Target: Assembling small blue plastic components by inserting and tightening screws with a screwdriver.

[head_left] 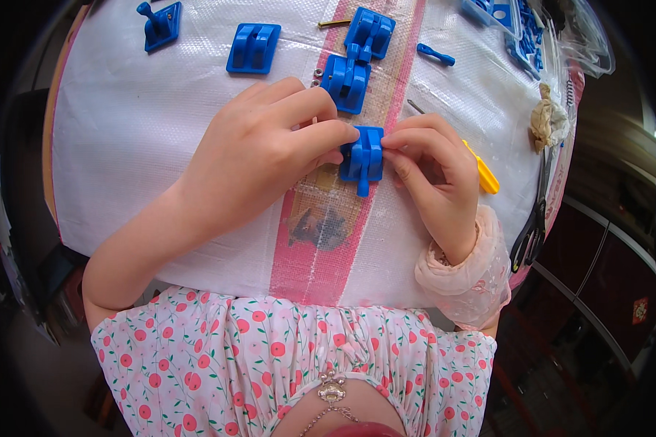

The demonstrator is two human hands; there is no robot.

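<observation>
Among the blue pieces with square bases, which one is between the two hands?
The blue piece nearest the person's body. The left hand is at one side, the right hand at the other; the other square-based pieces lie farther away.

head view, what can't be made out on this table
All in the head view:
Blue two-ridged plastic bracket: left edge, behind the left hand.
Anything pinched by the right hand: screened by its fingers.
Yellow plastic handle: upper end, behind the right hand.
Clear plastic tray: far end, cut by the top edge.
</observation>
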